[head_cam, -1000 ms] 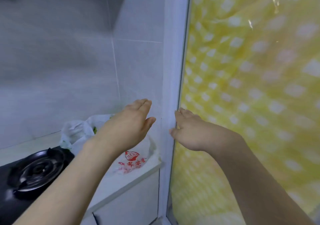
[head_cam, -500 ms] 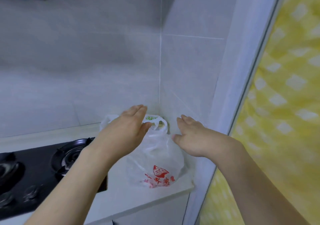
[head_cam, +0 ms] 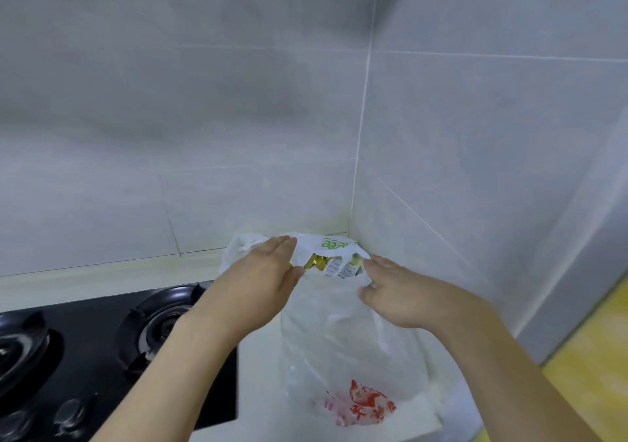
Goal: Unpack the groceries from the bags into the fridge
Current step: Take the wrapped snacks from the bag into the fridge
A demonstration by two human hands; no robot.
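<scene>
1. Standing in the corner of the white bench (head_cam: pixel 258 390), against the tiled wall (head_cam: pixel 238 119), the plastic bag (head_cam: pixel 343 350) is thin and see-through, with a red print low on its front.
2. Its mouth gapes at the top, where gold and white packets (head_cam: pixel 331 265) show inside.
3. Your left hand (head_cam: pixel 261 292) reaches to the left side of the mouth, fingers straight and close together, a loose, wide grip on nothing.
4. Your right hand (head_cam: pixel 401 295) lies on the right side of the mouth; you cannot tell whether its fingers pinch the plastic.
5. Left of the bag sits a black gas stove (head_cam: pixel 102 356).
</scene>
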